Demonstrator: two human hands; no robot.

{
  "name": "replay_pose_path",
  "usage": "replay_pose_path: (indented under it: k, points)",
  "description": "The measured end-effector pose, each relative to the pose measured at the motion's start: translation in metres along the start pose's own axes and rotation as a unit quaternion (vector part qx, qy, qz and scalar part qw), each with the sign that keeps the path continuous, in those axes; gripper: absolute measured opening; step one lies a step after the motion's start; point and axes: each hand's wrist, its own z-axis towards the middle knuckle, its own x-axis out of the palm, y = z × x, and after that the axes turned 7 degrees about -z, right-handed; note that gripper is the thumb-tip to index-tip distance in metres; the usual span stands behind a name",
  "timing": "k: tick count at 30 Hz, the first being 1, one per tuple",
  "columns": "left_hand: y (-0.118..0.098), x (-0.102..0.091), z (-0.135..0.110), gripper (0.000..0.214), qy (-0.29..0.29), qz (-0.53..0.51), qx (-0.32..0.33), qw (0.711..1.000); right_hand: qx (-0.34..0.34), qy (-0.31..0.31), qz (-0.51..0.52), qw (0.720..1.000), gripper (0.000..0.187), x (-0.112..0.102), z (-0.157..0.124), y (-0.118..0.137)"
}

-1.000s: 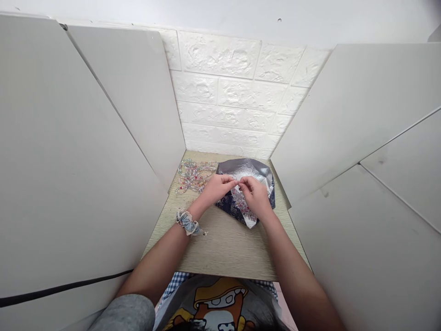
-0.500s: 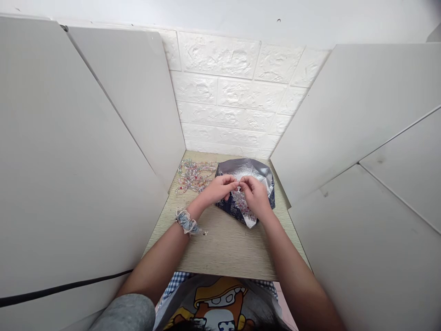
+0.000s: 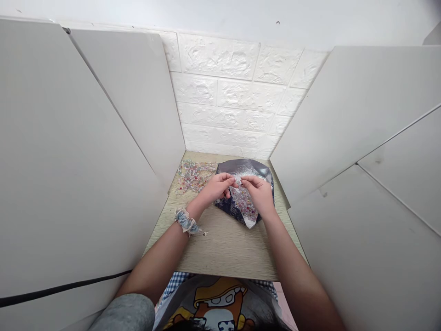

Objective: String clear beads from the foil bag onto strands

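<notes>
My left hand (image 3: pixel 216 188) and my right hand (image 3: pixel 259 191) meet fingertip to fingertip above an opened dark blue foil bag (image 3: pixel 247 168) with a silver inside. Both hands are pinched on something tiny between them, too small to name. Loose pink and clear beads (image 3: pixel 247 205) lie in the bag just under my hands. My left wrist wears a pale blue scrunchie (image 3: pixel 186 221).
A heap of finished beaded strands (image 3: pixel 193 175) lies at the back left of the small wooden table (image 3: pixel 220 248). White panels (image 3: pixel 86 151) wall the table in on both sides, a white brick wall (image 3: pixel 227 96) closes the back. A black cable (image 3: pixel 62 288) runs at lower left.
Both hands have shifted slightly away from me over the bag and stay pinched together. More of the beads in the bag shows below them.
</notes>
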Motion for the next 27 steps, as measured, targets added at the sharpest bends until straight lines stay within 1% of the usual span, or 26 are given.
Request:
replay_pose_path:
  k: [4, 7, 9, 13, 20, 23, 27]
  points:
    - [0.0014, -0.0012, 0.0021, 0.019, -0.018, -0.008, 0.004, 1.0, -0.067, -0.004, -0.053, 0.996, 0.024, 0.0037, -0.0062, 0.0041]
    - [0.0017, -0.0017, 0.0028, 0.02, -0.022, 0.002, 0.009, 1.0, -0.091, -0.009, -0.077, 0.993, 0.03, 0.0048, -0.0089, 0.0045]
    - [0.0017, -0.0019, 0.0026, 0.022, -0.021, 0.021, 0.011, 1.0, -0.092, -0.019, -0.077, 0.993, 0.032, 0.0046, -0.0095, 0.0048]
    - [0.0013, -0.0017, 0.0009, 0.024, -0.013, 0.06, 0.035, 0.998, -0.073, -0.025, -0.038, 0.996, 0.035, 0.0047, -0.0096, 0.0059]
    - [-0.0008, -0.0009, -0.0024, 0.027, -0.037, 0.124, 0.064, 0.99, -0.052, -0.02, 0.026, 0.998, 0.037, 0.0058, -0.0091, 0.006]
    - [-0.0007, -0.0009, -0.0031, 0.028, -0.031, 0.142, 0.071, 0.987, -0.049, -0.018, 0.034, 0.998, 0.039, 0.0057, -0.0089, 0.006]
    - [-0.0011, -0.0003, -0.0047, 0.03, -0.025, 0.139, 0.076, 0.987, -0.064, -0.024, 0.018, 0.998, 0.037, 0.0054, -0.0101, 0.0076]
